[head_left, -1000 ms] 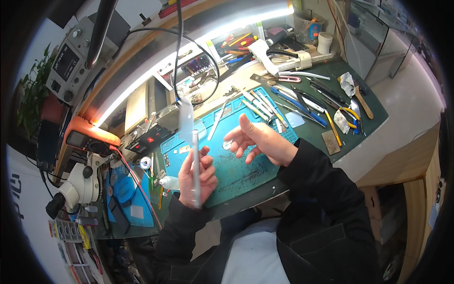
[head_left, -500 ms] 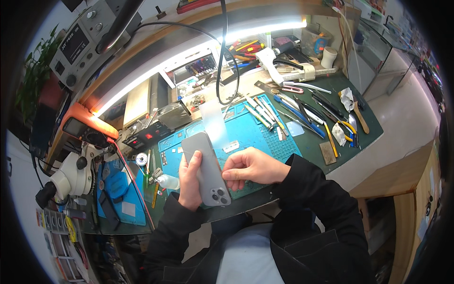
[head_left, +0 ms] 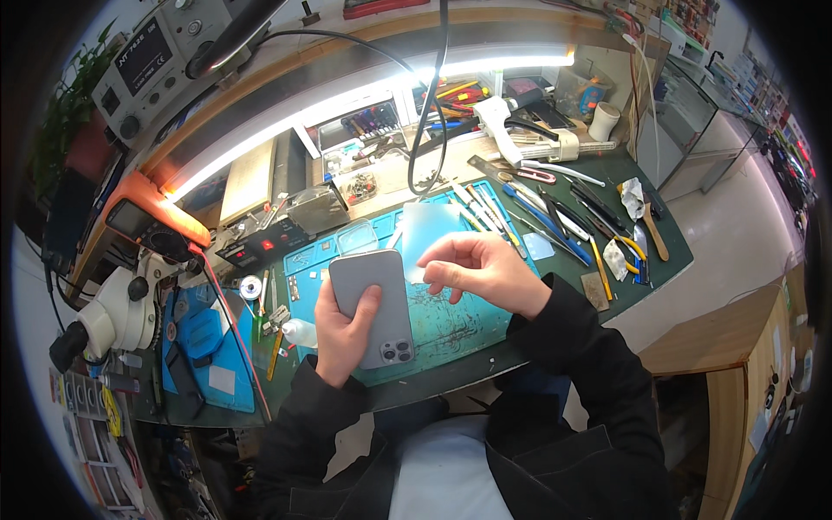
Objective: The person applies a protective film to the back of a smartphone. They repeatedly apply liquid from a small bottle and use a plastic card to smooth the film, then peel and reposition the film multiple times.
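My left hand (head_left: 344, 334) is wrapped around a grey smartphone (head_left: 381, 303), with the thumb across its back. The phone stands tilted, its back toward me and its camera cluster at the lower right corner. To its right, my right hand (head_left: 485, 270) hovers over the mat with fingers curled, thumb and forefinger close together. Anything in that pinch is too small to make out. Just behind the right hand is a translucent rectangular sheet (head_left: 426, 224), partly covered by the fingers. Both are above a scratched blue work mat (head_left: 451, 321).
Several pens, tweezers and knives (head_left: 555, 212) lie at the right of the bench. An orange multimeter (head_left: 156, 221) and a white microscope-like device (head_left: 113, 312) stand at the left. A white bottle (head_left: 299, 333) lies beside my left hand. A black cable (head_left: 442, 104) hangs overhead.
My right hand has moved up and away from the phone's edge. The phone has turned more upright, and the translucent sheet appears farther right. My head view has shifted slightly.
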The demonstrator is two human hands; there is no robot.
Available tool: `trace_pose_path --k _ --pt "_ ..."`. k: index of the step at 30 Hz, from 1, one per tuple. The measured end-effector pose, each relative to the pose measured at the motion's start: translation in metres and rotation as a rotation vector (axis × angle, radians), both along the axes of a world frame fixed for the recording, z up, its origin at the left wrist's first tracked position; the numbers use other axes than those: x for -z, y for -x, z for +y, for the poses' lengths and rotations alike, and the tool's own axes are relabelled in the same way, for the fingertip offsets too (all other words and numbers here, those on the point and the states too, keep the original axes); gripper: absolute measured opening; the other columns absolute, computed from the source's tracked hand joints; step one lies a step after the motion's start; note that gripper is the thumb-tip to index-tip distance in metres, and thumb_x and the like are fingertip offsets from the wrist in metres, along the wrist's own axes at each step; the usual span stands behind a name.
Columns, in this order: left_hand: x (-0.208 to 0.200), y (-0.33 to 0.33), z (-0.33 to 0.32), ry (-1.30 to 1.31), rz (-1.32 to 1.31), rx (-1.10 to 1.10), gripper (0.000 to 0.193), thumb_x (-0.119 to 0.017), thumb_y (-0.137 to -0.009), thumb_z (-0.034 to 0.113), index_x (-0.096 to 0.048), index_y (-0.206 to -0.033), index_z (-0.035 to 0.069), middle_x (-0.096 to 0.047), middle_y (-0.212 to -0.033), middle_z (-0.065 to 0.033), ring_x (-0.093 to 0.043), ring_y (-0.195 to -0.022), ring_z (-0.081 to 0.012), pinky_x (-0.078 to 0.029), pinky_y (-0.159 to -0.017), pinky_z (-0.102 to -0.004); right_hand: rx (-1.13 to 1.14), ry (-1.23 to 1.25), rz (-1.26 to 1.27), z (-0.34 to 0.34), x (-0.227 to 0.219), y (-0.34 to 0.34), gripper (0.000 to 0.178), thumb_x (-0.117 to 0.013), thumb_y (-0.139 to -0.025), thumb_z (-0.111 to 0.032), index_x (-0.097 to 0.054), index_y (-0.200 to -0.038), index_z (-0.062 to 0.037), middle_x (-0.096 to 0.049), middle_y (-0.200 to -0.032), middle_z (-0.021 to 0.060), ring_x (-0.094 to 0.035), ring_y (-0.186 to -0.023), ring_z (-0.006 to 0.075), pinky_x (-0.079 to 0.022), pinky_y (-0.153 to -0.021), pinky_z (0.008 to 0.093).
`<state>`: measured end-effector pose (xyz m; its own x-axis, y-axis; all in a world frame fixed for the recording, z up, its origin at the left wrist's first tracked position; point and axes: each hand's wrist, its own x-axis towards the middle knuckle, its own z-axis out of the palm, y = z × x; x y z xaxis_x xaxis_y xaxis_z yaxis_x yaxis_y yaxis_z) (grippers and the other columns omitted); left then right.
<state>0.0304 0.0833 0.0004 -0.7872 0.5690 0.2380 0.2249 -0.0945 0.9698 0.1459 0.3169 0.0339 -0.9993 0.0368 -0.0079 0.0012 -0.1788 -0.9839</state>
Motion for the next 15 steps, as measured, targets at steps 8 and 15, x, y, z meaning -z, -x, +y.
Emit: trace_pose_path --k 8,15 --pt "-0.002 -0.005 0.002 -0.003 0.048 -0.008 0.037 -0.074 -0.101 0.009 -0.058 -0.133 -0.002 -0.071 -0.118 -0.0083 -0.068 -0.105 -0.0137 -0.056 -0.090 -0.0294 0.104 -0.123 0.157 -0.016 0.013 0.009 0.011 -0.076 -0.101 -0.011 -0.077 -0.103 0.0006 -0.075 -0.085 0.0021 -0.069 -0.075 0.0076 -0.055 -0.066 0.0247" --pt "-0.003 -0.007 0.001 0.026 0.073 -0.029 0.039 -0.075 -0.100 0.009 -0.057 -0.133 -0.001 -0.071 -0.117 -0.0084 -0.068 -0.103 -0.0137 -0.056 -0.090 -0.0299 0.094 -0.044 0.123 -0.020 0.013 0.009 0.013 -0.076 -0.102 -0.011 -0.077 -0.101 0.0017 -0.074 -0.082 0.0014 -0.066 -0.071 0.0065 -0.054 -0.065 0.0247"
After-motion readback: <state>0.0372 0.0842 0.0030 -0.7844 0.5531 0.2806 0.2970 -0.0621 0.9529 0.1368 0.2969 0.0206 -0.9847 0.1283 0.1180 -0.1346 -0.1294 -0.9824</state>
